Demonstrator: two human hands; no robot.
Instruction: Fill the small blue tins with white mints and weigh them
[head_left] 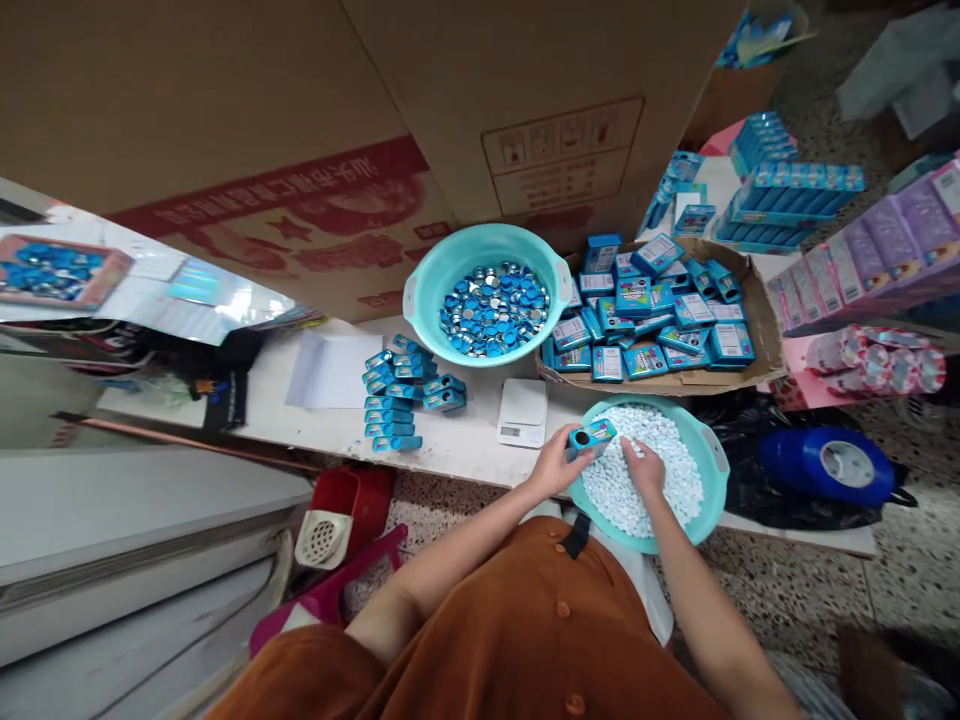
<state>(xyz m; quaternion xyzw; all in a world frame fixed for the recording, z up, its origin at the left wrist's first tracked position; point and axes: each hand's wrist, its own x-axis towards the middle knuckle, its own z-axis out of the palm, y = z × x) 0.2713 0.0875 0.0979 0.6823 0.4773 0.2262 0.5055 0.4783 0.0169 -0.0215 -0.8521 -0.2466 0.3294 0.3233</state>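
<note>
My left hand [555, 463] is closed on a small blue box [592, 437], held at the near left rim of a teal basin [716, 462] full of small white pellets [660, 440]. My right hand [643, 466] rests in the pellets beside the box, fingers curled down into them; what they pinch is hidden. A second teal basin [420, 290] farther back holds blue and silver caps [493, 308]. A cardboard tray [761, 320] to its right is filled with blue boxes [649, 320].
A small white scale [523, 412] sits on the white table [472, 440]. Stacked blue boxes [405, 395] lie left of it, near a white sheet [330, 370]. Large cardboard cartons [420, 110] stand behind. Blue tape rolls [829, 465] and purple packs [870, 255] are at right.
</note>
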